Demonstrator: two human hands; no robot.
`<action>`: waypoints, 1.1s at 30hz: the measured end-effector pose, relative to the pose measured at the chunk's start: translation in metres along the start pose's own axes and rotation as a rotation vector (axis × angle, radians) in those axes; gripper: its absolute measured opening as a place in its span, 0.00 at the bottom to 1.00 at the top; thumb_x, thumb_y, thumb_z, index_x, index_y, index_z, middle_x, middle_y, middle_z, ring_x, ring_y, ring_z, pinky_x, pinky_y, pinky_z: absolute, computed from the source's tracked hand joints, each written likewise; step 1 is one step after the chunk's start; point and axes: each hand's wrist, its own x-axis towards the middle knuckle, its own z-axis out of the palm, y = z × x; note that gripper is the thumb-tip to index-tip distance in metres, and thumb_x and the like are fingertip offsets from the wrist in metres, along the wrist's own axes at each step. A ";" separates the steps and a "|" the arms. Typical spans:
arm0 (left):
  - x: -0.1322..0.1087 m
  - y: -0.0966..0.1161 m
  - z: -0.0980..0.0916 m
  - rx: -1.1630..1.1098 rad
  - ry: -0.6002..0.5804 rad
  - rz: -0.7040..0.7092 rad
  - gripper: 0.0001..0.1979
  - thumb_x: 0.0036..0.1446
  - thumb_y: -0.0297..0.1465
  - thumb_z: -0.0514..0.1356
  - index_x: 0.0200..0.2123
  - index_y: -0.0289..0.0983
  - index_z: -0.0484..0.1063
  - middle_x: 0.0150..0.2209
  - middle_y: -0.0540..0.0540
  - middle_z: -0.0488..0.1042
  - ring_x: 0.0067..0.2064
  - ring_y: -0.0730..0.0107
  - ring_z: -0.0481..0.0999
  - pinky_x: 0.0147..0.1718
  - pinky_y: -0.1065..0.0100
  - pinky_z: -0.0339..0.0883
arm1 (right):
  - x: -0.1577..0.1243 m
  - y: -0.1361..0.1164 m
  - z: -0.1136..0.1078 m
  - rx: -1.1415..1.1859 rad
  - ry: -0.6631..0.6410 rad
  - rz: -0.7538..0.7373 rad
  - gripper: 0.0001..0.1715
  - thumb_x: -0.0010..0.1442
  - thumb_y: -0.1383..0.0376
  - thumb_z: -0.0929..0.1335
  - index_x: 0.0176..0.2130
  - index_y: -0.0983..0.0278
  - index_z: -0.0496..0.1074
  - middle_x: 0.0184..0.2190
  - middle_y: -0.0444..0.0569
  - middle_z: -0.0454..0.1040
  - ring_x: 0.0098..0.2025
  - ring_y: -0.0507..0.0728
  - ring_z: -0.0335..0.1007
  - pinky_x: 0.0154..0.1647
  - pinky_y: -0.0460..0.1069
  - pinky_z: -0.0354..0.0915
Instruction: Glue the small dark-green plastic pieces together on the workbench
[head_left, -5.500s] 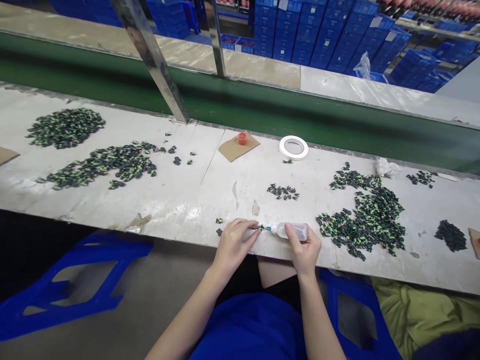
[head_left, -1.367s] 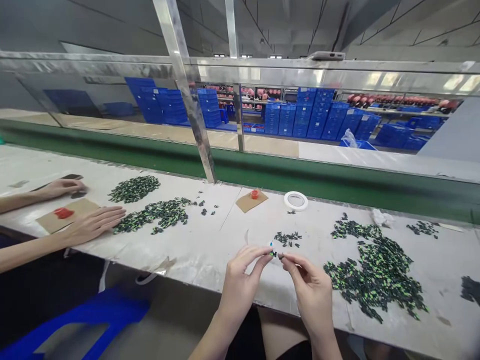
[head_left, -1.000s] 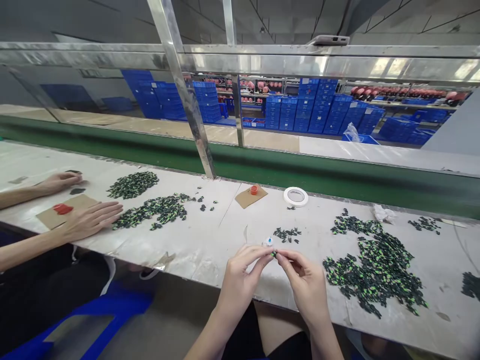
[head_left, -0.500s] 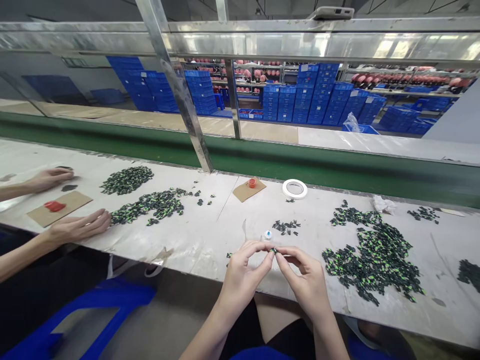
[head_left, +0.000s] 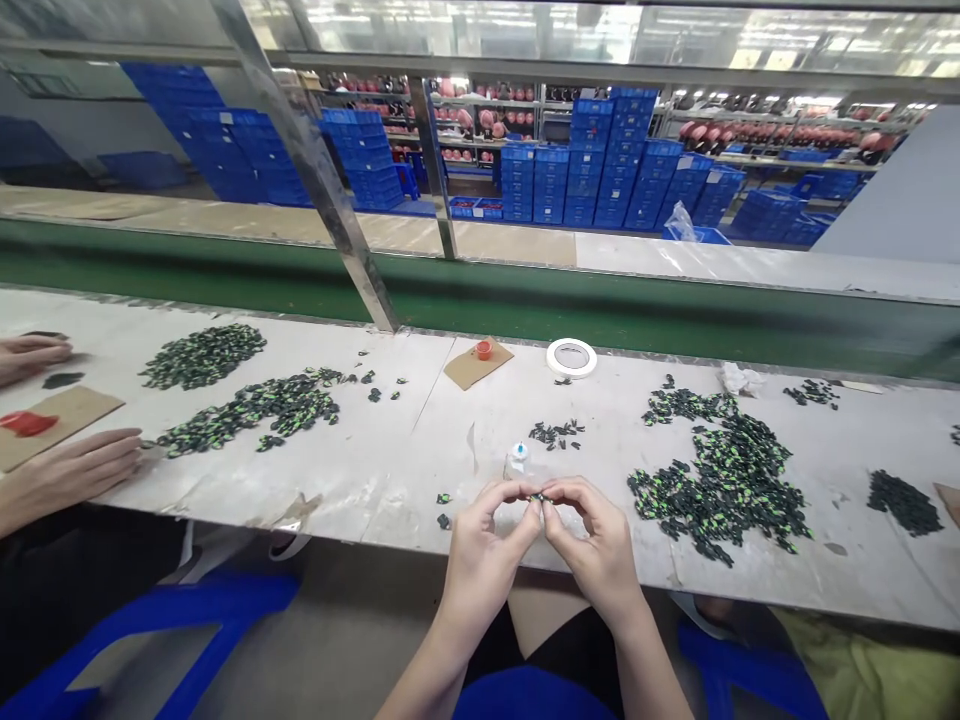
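- Pinching with thumb and fingertips in the head view, the left hand (head_left: pixel 486 540) grasps a small black-and-green piece (head_left: pixel 541 498) over the white table (head_left: pixel 405 450).
- Meeting it from 4 o'clock, the right hand (head_left: pixel 592 540) grips the same piece; fingertips cover most of it.
- Just beyond, at 11 o'clock from the piece, stands a small bottle (head_left: pixel 519 460) with a blue tip.
- Toward 12 o'clock lie loose dark bits (head_left: pixel 556 434), then a white tape roll (head_left: pixel 553 361).
- Farther off, near 11 o'clock, a red cup (head_left: pixel 484 350) sits on cardboard (head_left: pixel 461 372).
- At 3 o'clock spreads a large pile (head_left: pixel 739 485) of black-and-green pieces.
- Far off at 9 o'clock, a co-worker's hand (head_left: pixel 82 468) rests on the table.
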 end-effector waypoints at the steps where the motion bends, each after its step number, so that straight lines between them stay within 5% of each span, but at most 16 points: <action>1: -0.001 -0.002 0.001 -0.020 -0.012 -0.006 0.07 0.51 0.32 0.63 0.33 0.36 0.78 0.35 0.45 0.79 0.40 0.64 0.76 0.41 0.68 0.70 | -0.002 0.002 -0.001 0.008 0.008 0.003 0.04 0.57 0.69 0.67 0.34 0.62 0.73 0.34 0.48 0.77 0.38 0.54 0.75 0.41 0.48 0.72; 6: -0.003 -0.010 0.013 -0.073 -0.080 -0.018 0.08 0.52 0.34 0.63 0.34 0.36 0.77 0.36 0.44 0.79 0.41 0.65 0.77 0.42 0.68 0.71 | -0.014 0.008 -0.007 0.049 0.094 0.043 0.03 0.58 0.66 0.68 0.35 0.62 0.73 0.34 0.50 0.77 0.39 0.55 0.75 0.40 0.49 0.73; 11: -0.005 -0.012 0.018 -0.018 -0.191 0.018 0.17 0.56 0.34 0.61 0.49 0.38 0.70 0.37 0.46 0.80 0.44 0.64 0.78 0.48 0.63 0.70 | -0.021 0.019 -0.023 -0.072 0.136 0.084 0.07 0.61 0.62 0.66 0.36 0.62 0.73 0.37 0.51 0.77 0.41 0.57 0.74 0.41 0.51 0.72; 13: -0.004 -0.014 0.006 0.098 -0.202 0.104 0.15 0.58 0.33 0.60 0.49 0.39 0.70 0.39 0.46 0.79 0.46 0.64 0.78 0.48 0.63 0.70 | -0.022 0.031 -0.041 -0.193 0.185 0.101 0.10 0.61 0.59 0.65 0.38 0.62 0.72 0.39 0.52 0.75 0.43 0.58 0.73 0.42 0.53 0.70; 16: 0.004 -0.027 -0.030 0.324 -0.066 0.271 0.08 0.62 0.31 0.56 0.43 0.39 0.73 0.41 0.45 0.78 0.45 0.64 0.77 0.46 0.63 0.71 | -0.020 0.052 -0.077 -0.448 0.344 0.109 0.17 0.61 0.52 0.63 0.39 0.62 0.71 0.40 0.55 0.73 0.44 0.61 0.70 0.43 0.57 0.68; 20: 0.025 -0.054 -0.081 0.669 0.008 0.425 0.12 0.61 0.23 0.52 0.40 0.39 0.75 0.39 0.44 0.78 0.43 0.61 0.75 0.41 0.60 0.70 | -0.015 0.070 -0.102 -0.824 0.586 0.106 0.34 0.56 0.40 0.62 0.40 0.67 0.71 0.46 0.64 0.68 0.53 0.70 0.60 0.52 0.67 0.57; 22: 0.036 -0.063 -0.095 0.844 -0.083 0.434 0.15 0.59 0.20 0.53 0.39 0.40 0.76 0.38 0.45 0.79 0.43 0.59 0.73 0.40 0.59 0.68 | -0.011 0.073 -0.090 -0.863 0.605 0.068 0.42 0.53 0.36 0.63 0.46 0.70 0.69 0.49 0.67 0.66 0.55 0.72 0.58 0.55 0.68 0.53; 24: 0.043 -0.066 -0.100 0.985 -0.181 0.396 0.16 0.56 0.18 0.54 0.39 0.40 0.77 0.36 0.45 0.78 0.41 0.58 0.73 0.38 0.60 0.67 | -0.006 0.074 -0.062 -0.789 0.485 0.016 0.44 0.52 0.36 0.63 0.50 0.68 0.68 0.47 0.64 0.67 0.52 0.71 0.60 0.54 0.66 0.55; 28: 0.048 -0.065 -0.098 1.099 -0.273 0.315 0.18 0.55 0.16 0.54 0.39 0.40 0.78 0.33 0.45 0.76 0.39 0.61 0.72 0.37 0.63 0.65 | 0.006 0.079 0.007 -0.599 0.176 0.061 0.37 0.55 0.41 0.65 0.54 0.61 0.66 0.48 0.58 0.69 0.53 0.68 0.60 0.51 0.62 0.61; 33: 0.046 -0.063 -0.096 1.082 -0.239 0.297 0.17 0.56 0.17 0.53 0.38 0.39 0.77 0.34 0.45 0.73 0.39 0.61 0.71 0.37 0.63 0.64 | 0.023 0.081 0.048 -0.403 0.100 0.101 0.24 0.56 0.48 0.68 0.45 0.62 0.70 0.48 0.58 0.71 0.53 0.66 0.61 0.53 0.62 0.62</action>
